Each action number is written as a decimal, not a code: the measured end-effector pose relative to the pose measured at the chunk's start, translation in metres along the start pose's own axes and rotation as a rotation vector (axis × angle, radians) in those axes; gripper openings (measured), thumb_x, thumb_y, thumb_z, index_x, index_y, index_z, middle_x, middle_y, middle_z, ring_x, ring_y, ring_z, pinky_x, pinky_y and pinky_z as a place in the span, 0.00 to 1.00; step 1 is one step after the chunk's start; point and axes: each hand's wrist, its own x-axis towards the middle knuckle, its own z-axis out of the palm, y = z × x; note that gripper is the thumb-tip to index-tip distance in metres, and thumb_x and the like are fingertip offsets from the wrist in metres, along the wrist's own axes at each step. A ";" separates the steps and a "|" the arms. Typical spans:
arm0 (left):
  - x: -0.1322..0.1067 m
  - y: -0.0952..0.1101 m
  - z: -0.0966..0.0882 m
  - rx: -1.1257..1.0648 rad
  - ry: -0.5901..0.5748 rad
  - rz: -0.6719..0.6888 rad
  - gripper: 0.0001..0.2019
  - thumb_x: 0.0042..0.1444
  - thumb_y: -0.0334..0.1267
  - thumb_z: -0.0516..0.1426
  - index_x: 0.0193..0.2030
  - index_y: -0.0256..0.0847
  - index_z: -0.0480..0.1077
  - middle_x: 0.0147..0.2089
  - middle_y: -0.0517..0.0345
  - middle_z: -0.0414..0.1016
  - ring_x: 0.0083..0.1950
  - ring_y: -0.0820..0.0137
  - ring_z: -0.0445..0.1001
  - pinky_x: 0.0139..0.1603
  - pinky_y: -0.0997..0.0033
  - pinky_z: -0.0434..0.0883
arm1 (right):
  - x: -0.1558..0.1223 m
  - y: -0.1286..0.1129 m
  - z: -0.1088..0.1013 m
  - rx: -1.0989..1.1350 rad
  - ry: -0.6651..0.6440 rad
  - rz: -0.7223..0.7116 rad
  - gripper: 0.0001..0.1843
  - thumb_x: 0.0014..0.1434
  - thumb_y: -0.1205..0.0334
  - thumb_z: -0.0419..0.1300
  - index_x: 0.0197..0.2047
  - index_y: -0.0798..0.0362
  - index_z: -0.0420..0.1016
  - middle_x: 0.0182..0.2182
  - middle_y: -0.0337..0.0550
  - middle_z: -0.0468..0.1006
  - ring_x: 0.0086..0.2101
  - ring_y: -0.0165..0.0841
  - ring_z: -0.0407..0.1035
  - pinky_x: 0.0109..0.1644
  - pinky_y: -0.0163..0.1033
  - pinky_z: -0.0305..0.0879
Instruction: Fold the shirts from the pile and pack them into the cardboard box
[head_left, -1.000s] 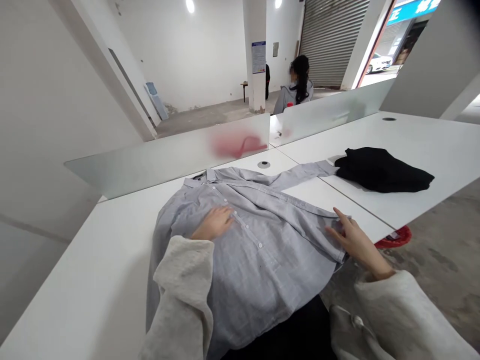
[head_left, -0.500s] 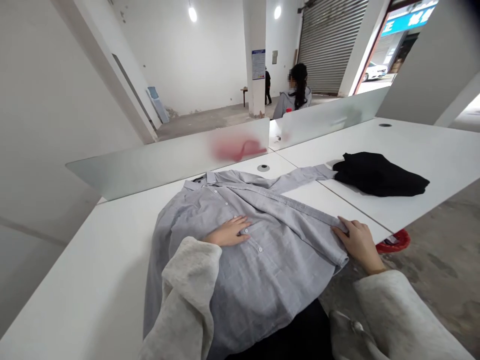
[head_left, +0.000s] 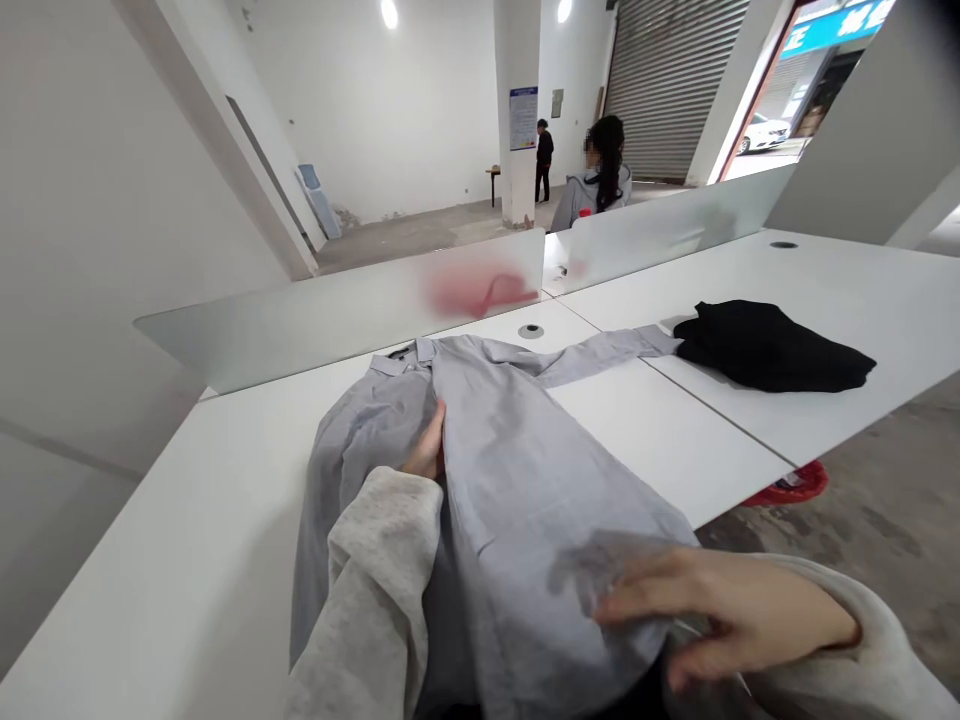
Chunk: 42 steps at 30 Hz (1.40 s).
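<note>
A pale grey-blue button shirt lies on the white table, its collar at the far end and one long sleeve stretched right towards a folded black garment. Its right side is folded over the middle, hiding the buttons. My left hand is partly tucked beneath that fold, its fingertips against the fabric. At the near edge of the shirt, my right hand has the cloth between fingers and thumb.
A frosted glass partition with a red reflection runs along the table's far side, and a cable grommet sits nearby. A red basket shows below the right table edge. A seated person in grey and a distant standing person are beyond.
The shirt's right side has swung over the middle and now covers the buttons. My right hand has moved towards me with the cloth, and my left hand has slid under the fold.
</note>
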 end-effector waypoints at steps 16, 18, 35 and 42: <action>0.012 -0.003 -0.009 -0.485 0.105 -0.111 0.19 0.63 0.42 0.47 0.56 0.38 0.67 0.49 0.52 0.77 0.52 0.65 0.74 0.53 0.66 0.71 | -0.026 0.127 0.010 -0.457 0.519 0.707 0.15 0.62 0.55 0.45 0.26 0.48 0.63 0.21 0.40 0.72 0.23 0.35 0.68 0.26 0.37 0.58; 0.014 -0.004 -0.010 -0.495 0.101 -0.122 0.19 0.61 0.38 0.50 0.56 0.35 0.66 0.47 0.50 0.78 0.49 0.65 0.75 0.52 0.66 0.72 | -0.037 0.135 0.004 -0.512 0.564 0.853 0.15 0.62 0.55 0.45 0.27 0.49 0.64 0.20 0.42 0.71 0.22 0.37 0.68 0.24 0.38 0.57; 0.010 0.001 -0.011 -0.557 0.086 -0.136 0.16 0.62 0.33 0.50 0.55 0.34 0.67 0.40 0.52 0.80 0.43 0.67 0.78 0.48 0.68 0.73 | -0.042 0.107 0.054 -0.597 0.550 0.155 0.22 0.64 0.63 0.46 0.59 0.39 0.66 0.63 0.42 0.59 0.59 0.40 0.59 0.57 0.47 0.63; 0.006 0.001 -0.008 -0.448 0.129 -0.047 0.18 0.53 0.20 0.52 0.50 0.38 0.68 0.35 0.56 0.79 0.36 0.70 0.78 0.43 0.72 0.73 | -0.077 0.146 0.044 -0.768 0.965 0.305 0.22 0.62 0.65 0.47 0.58 0.49 0.67 0.44 0.46 0.77 0.43 0.38 0.72 0.46 0.43 0.69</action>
